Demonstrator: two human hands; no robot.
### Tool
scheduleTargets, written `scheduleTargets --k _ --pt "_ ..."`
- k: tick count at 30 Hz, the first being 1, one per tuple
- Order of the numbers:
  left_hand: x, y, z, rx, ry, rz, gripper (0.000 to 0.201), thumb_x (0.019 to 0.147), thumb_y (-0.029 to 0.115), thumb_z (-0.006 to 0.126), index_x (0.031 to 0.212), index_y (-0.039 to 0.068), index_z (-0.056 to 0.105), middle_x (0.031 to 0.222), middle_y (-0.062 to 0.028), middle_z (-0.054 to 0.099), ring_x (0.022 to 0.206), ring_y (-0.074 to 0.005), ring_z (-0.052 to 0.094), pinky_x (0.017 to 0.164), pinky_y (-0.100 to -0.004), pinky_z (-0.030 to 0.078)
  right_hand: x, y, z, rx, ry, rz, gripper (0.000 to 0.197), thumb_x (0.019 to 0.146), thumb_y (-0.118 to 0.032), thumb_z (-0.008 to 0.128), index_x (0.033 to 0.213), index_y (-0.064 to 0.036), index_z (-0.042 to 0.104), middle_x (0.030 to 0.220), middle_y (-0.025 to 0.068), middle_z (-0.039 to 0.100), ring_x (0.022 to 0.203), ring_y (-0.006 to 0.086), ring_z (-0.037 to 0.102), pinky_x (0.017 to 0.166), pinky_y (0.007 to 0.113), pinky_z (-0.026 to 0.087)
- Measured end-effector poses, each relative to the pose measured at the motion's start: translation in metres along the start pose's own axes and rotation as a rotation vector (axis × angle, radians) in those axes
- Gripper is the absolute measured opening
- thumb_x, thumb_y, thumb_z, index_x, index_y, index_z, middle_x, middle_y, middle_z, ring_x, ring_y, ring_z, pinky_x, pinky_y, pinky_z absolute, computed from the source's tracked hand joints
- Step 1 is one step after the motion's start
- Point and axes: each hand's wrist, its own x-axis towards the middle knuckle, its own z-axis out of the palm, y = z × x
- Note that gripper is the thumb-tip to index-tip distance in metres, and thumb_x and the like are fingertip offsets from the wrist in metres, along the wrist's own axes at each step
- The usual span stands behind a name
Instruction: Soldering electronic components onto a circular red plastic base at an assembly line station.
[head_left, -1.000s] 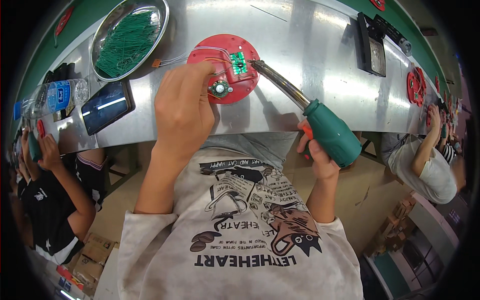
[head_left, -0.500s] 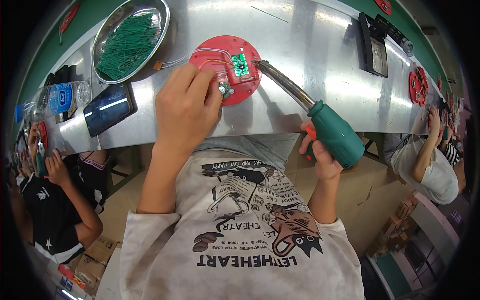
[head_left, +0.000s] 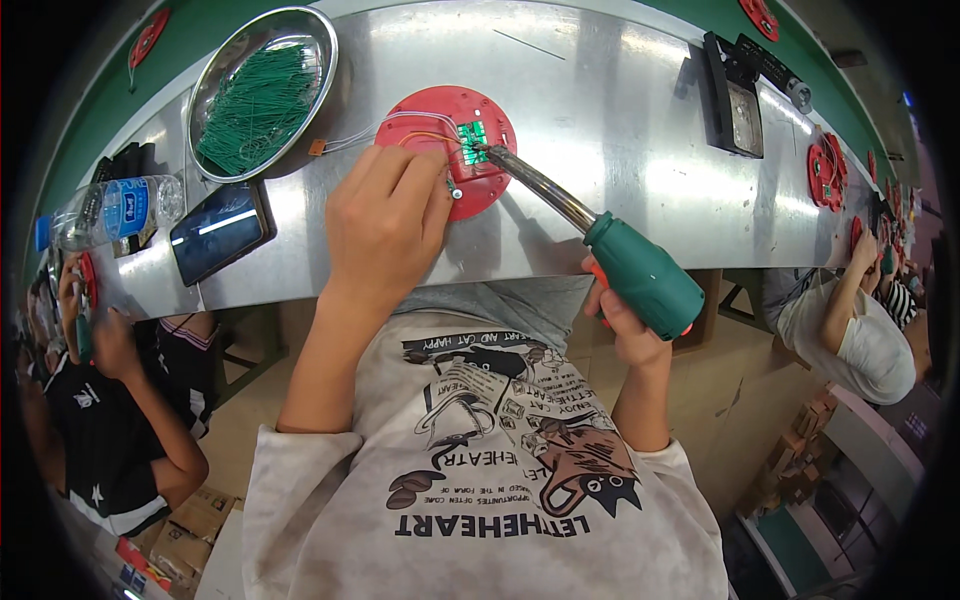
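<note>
Red disc (head_left: 480, 190) lies right of the steel bowl (head_left: 318, 50) and nearer us. Our left hand (head_left: 385, 215), bent over the disc, also sits right of the bowl; we cannot tell what its fingertips grasp. Farther right, our right hand (head_left: 625, 325) grips the green-handled soldering iron (head_left: 645, 275), its tip at the green circuit board (head_left: 475, 130).

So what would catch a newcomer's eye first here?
Probably the round red disc on the metal bench, upper centre, bearing a green circuit board. Then the green-handled soldering iron in the right hand, its tip by that board, and the metal bowl of green wires, upper left.
</note>
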Motion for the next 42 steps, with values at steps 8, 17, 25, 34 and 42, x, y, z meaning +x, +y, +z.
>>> scheduleTargets --k 8,17,25,34,42 --pt "-0.009 -0.008 0.014 -0.059 0.109 -0.003 0.014 0.075 0.000 0.073 0.088 0.003 0.069 0.077 -0.0078 0.061 0.066 -0.0265 0.060 0.056 -0.0383 0.048 0.000 0.002 0.004 -0.065 -0.056 -0.023 0.020 0.077 -0.009 0.076 0.089 0.0044 0.068 0.075 0.0108 0.062 0.060 0.0194 0.056 0.056 0.028 0.045" --pt "-0.009 -0.010 0.016 -0.077 0.128 0.030 0.017 0.074 -0.001 0.074 0.090 0.002 0.069 0.077 -0.0079 0.061 0.065 -0.0262 0.060 0.056 -0.0380 0.048 -0.003 0.014 -0.009 -0.084 -0.167 -0.008 0.025 0.084 -0.008 0.070 0.104 0.0053 0.065 0.087 0.0132 0.064 0.060 0.0185 0.058 0.056 0.029 0.047" --pt "-0.009 -0.014 0.019 -0.048 0.129 0.074 0.016 0.075 0.000 0.074 0.090 0.001 0.069 0.076 -0.0083 0.061 0.064 -0.0257 0.060 0.056 -0.0373 0.049 0.000 0.004 -0.004 0.036 -0.191 0.069 0.036 0.091 -0.013 0.067 0.121 0.0055 0.061 0.100 0.0194 0.065 0.061 0.0205 0.060 0.056 0.031 0.049" --pt "-0.010 -0.013 0.016 -0.046 0.113 0.072 0.017 0.075 0.001 0.074 0.091 0.001 0.069 0.076 -0.0082 0.061 0.064 -0.0259 0.060 0.056 -0.0377 0.049 -0.001 0.003 -0.003 0.088 -0.043 0.059 0.038 0.091 -0.021 0.066 0.118 0.0061 0.064 0.103 0.0223 0.064 0.058 0.0217 0.061 0.052 0.030 0.048" --pt "0.001 -0.006 0.013 -0.072 0.104 0.074 0.015 0.077 0.000 0.073 0.091 0.001 0.068 0.074 -0.0101 0.059 0.064 -0.0281 0.060 0.056 -0.0395 0.049 0.030 -0.004 -0.025 0.197 0.102 -0.052 0.039 0.095 -0.022 0.060 0.119 0.0089 0.059 0.096 0.0213 0.065 0.053 0.0208 0.062 0.047 0.031 0.050"
